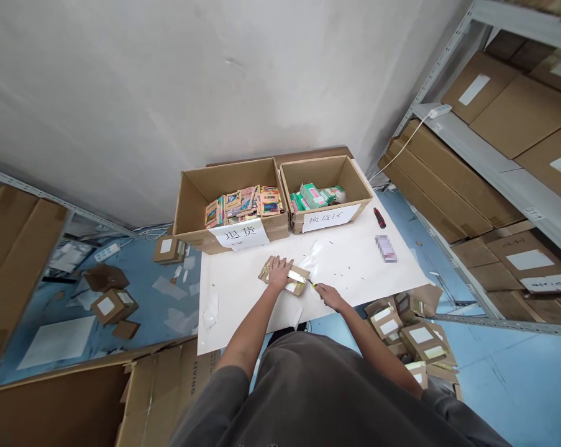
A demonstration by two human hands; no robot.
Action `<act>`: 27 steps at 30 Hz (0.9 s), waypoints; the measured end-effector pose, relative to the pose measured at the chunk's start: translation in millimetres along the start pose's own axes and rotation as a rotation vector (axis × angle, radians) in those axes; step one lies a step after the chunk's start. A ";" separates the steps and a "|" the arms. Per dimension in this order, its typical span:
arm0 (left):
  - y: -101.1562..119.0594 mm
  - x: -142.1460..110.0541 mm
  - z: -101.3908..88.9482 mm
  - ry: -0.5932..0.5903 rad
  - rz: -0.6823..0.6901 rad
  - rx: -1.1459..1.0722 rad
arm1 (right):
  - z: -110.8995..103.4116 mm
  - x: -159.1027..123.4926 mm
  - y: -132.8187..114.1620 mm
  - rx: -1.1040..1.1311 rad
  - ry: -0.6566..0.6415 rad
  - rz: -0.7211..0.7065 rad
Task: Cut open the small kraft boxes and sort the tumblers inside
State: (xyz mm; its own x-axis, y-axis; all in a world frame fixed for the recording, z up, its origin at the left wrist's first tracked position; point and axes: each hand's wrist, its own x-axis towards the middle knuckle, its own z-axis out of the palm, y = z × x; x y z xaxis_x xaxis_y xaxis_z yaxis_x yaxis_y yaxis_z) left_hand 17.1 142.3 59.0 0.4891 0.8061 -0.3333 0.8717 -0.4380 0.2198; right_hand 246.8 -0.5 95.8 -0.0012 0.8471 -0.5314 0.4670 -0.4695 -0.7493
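Observation:
A small taped cardboard box with a white label lies on the white table, turned at an angle. My left hand holds it against the tabletop, fingers laid across its upper face. In my right hand is a utility knife with a yellow and black handle. Its tip meets the right end of the box, though the blade itself is too small to make out. Crumpled clear plastic lies just behind the box.
Two open cartons stand at the back: one with colourful packs, one with green boxes. A red and black tool and a blurred-out item lie right. Parcels pile beside the table; shelving stands right.

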 end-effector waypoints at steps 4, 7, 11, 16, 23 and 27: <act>-0.5 -8.6 0.4 0.079 0.010 0.024 | 4.5 5.2 3.4 -0.163 0.037 -0.146; 0.0 -17.6 2.2 0.126 0.001 0.037 | 8.1 9.3 4.0 -0.317 0.037 -0.189; 2.7 -32.9 9.5 0.182 0.013 0.021 | 10.8 13.1 2.9 -0.479 0.059 -0.178; 8.3 -48.2 24.1 0.252 -0.021 -0.047 | 19.5 10.6 1.8 -0.519 0.150 -0.171; 16.0 -53.4 32.6 0.233 -0.087 -0.057 | 27.4 5.4 7.0 -0.454 0.163 -0.187; 15.1 -52.8 32.2 0.251 -0.089 -0.066 | 26.6 7.3 6.1 -0.418 0.138 -0.215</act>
State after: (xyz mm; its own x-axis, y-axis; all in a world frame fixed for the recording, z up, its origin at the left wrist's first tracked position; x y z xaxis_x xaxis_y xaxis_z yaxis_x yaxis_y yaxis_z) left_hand 5.4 80.2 50.3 0.3802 0.9173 -0.1186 0.9030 -0.3404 0.2620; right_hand 226.1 -3.8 76.9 -0.0326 0.9523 -0.3034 0.7844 -0.1637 -0.5983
